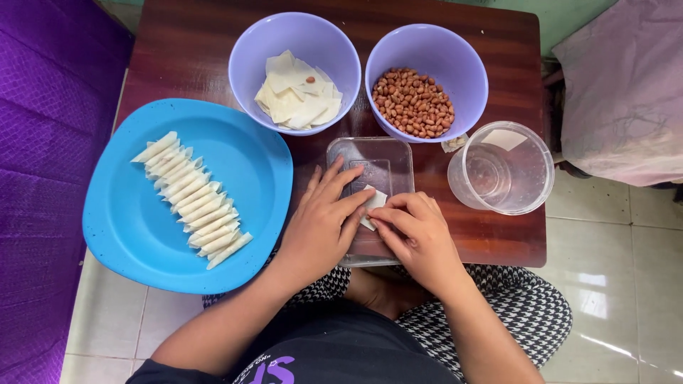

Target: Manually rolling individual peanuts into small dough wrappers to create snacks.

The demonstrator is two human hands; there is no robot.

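Observation:
My left hand (324,217) and my right hand (416,231) meet over a clear rectangular lid (384,160) on the brown table (185,50). Together they pinch a small white wrapper piece (373,203), fingertips pressing its edges. To the left, a blue plate (142,242) carries a row of several rolled white wrappers (192,199).
A purple bowl (245,60) of flat wrapper squares and a second purple bowl (398,43) of peanuts (414,102) stand at the back. A clear plastic tub (530,181) stands to the right. Purple fabric (39,163) lies at the left, and tiled floor (612,270) at the right.

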